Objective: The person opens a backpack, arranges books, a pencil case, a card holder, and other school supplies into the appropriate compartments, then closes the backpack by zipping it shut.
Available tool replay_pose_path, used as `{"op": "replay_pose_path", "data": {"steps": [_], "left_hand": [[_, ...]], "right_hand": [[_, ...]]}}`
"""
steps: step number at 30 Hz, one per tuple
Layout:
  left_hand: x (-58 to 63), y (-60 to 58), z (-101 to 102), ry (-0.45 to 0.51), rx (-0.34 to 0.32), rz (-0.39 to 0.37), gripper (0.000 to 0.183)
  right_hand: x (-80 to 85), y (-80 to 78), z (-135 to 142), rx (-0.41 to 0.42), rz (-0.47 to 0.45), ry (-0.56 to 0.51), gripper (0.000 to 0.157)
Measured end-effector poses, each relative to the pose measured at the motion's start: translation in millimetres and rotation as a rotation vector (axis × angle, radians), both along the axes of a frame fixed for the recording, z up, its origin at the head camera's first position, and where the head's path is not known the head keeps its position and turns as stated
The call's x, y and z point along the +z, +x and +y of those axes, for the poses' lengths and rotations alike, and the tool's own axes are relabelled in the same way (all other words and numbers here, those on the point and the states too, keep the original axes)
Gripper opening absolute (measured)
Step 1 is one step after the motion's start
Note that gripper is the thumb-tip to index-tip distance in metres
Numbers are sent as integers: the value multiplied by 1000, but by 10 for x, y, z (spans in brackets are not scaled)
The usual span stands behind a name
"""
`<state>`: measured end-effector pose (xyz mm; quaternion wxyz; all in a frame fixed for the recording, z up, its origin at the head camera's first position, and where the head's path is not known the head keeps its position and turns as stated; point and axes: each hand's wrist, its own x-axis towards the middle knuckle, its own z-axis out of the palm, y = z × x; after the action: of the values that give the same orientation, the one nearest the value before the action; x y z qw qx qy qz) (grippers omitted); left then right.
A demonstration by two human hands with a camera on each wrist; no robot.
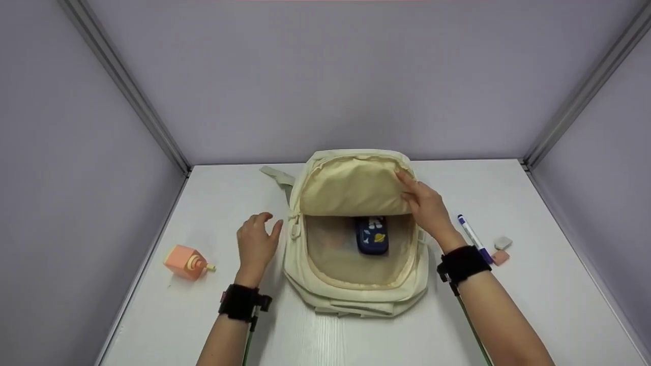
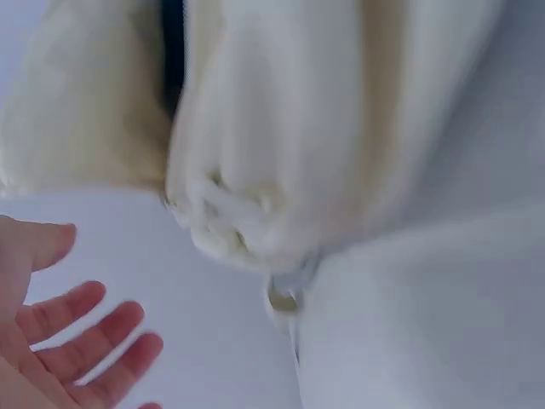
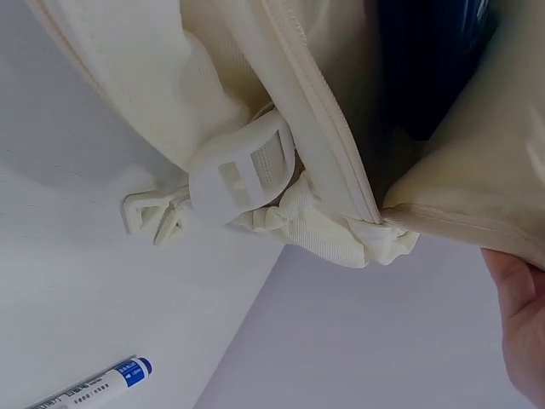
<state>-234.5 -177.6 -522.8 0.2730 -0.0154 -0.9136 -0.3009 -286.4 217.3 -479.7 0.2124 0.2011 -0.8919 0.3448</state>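
Observation:
A cream backpack (image 1: 356, 300) lies on the white table with its front compartment unzipped and the flap (image 1: 351, 188) folded up toward the back. My right hand (image 1: 426, 206) holds the flap by its right edge; in the right wrist view the fingers (image 3: 515, 294) are at the flap's seam. Inside the compartment rests a dark blue pencil case (image 1: 373, 236) with a yellow planet and a white figure on it, its upper end hidden under the flap. Left of the bag, my left hand (image 1: 257, 241) hovers with fingers spread and loosely bent, holding nothing.
An orange bottle (image 1: 185, 262) with a yellow nozzle lies on the table at the left. To the right are a white marker (image 1: 473, 235) with blue ends, a grey eraser-like block (image 1: 503, 243) and a small pink block (image 1: 500, 257). Grey panels enclose the table.

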Motion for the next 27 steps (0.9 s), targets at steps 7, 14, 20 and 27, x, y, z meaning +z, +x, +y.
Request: {"op": "replay_pose_path", "data": {"steps": [7, 14, 20, 27], "left_hand": [[7, 90, -707, -49, 206, -212, 37], [-7, 215, -1226, -11, 405, -489, 54], [-64, 298, -1440, 100, 410, -697, 78], [-104, 328, -1441, 134, 389, -653, 57]], "right_hand": [[15, -10, -9, 2, -12, -5, 56], [-4, -7, -19, 27, -2, 5, 55], [-10, 3, -24, 39, -11, -3, 57], [-6, 16, -37, 46, -17, -12, 57]]}}
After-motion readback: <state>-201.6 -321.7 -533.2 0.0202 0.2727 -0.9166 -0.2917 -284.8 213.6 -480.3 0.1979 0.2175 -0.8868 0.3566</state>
